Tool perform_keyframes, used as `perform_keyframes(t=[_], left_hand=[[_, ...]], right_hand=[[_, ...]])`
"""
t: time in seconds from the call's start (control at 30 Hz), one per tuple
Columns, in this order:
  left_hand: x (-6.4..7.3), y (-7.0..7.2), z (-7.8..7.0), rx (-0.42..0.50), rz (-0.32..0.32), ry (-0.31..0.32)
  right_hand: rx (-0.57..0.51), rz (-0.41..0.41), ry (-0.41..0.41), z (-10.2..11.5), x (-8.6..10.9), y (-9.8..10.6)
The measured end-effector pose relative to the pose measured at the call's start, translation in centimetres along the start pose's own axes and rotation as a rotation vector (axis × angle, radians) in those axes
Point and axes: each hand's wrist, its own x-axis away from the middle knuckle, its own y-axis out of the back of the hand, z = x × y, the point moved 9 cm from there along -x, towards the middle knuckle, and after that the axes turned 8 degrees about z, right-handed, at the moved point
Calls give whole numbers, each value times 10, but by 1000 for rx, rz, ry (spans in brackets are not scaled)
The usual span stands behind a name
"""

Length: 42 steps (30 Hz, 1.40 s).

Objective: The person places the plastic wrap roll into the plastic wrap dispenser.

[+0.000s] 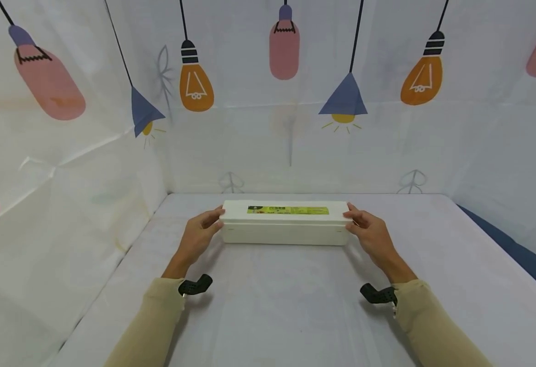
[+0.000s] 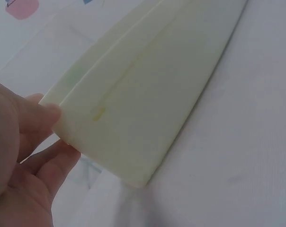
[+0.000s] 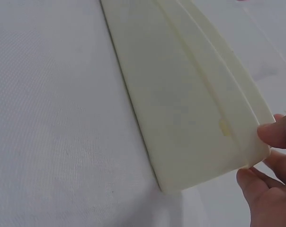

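A long white lidded box (image 1: 286, 233) lies crosswise on the table, with a yellow-green printed label (image 1: 288, 210) on its top. A seam runs along the upper part of its front face. My left hand (image 1: 197, 234) grips the left end, thumb at the front edge near the seam and fingers round the end. At the opposite end my right hand (image 1: 372, 233) holds the box the same way, its thumb (image 3: 274, 133) near the top front corner. In the left wrist view a small yellow mark (image 2: 99, 113) shows beside the seam. The box's back is hidden.
The white-covered table (image 1: 291, 306) reaches back to a pale wall sheet (image 1: 249, 148) printed with lamps and bulbs. Another sheet (image 1: 66, 204) hangs along the left table edge. Dark blue material (image 1: 511, 244) shows beyond the right edge. Both wrists wear black camera mounts (image 1: 196, 285).
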Motion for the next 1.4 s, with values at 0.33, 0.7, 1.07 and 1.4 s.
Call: perform_keyframes(t=[0.33,0.7,1.07,1.4], left_hand=[[3,0,-11,11,4,30],[7,0,3,40,-7,32],[1,-2,4,99,-5,74],[-6,-5,7,60,-9,166]], right_hand=[[10,6,-28,0,0,1],[4,31,-23,-1,1,-1],[94,37,-69,-4,0,1],[95,89,-167,-14,2,0]])
